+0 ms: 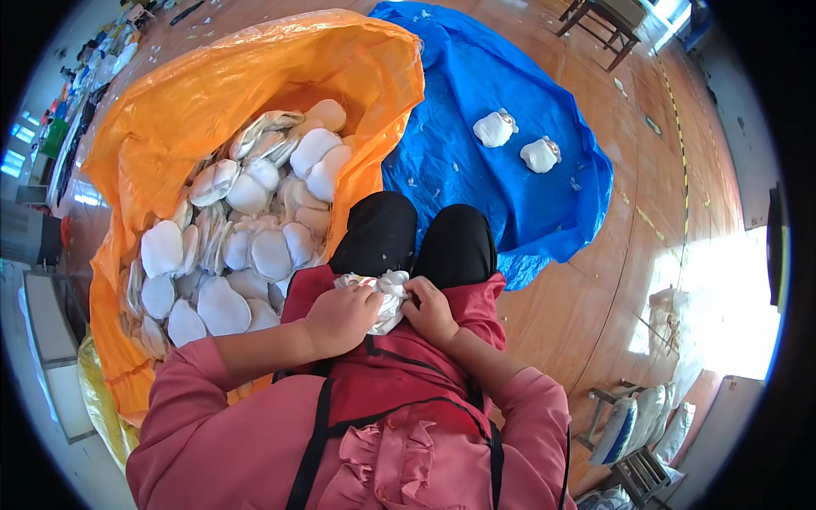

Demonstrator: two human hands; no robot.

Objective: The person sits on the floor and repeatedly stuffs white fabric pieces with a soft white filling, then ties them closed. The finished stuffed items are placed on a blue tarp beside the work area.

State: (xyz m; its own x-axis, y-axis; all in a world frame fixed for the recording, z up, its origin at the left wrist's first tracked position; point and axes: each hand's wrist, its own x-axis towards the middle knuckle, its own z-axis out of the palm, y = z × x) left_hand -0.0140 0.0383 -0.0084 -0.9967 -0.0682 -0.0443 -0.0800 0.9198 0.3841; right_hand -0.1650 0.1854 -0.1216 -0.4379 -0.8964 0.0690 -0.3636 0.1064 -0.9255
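On my lap, over a red apron (pixel 408 374), lies a crumpled white plastic bag (pixel 391 299) with a bit of reddish print. My left hand (pixel 344 319) presses over its left side with fingers curled. From the right, my right hand (pixel 431 313) pinches the bag's gathered edge. What fills the bag is hidden. To my left, a big orange sack (pixel 280 64) gapes wide, heaped with white and cream oval pads (pixel 223 306). Two similar white bundles, one (pixel 495 129) a little farther away than the other (pixel 540 155), rest on a blue plastic sheet (pixel 459 68).
Brown tiled floor (pixel 629 212) stretches to the right, with a yellow-and-black line across it. A wooden stool (pixel 608 21) stands at the far right. Stuffed sacks (pixel 637 425) lean on a rack at the lower right. Yellow plastic (pixel 102 399) lies beside the orange sack.
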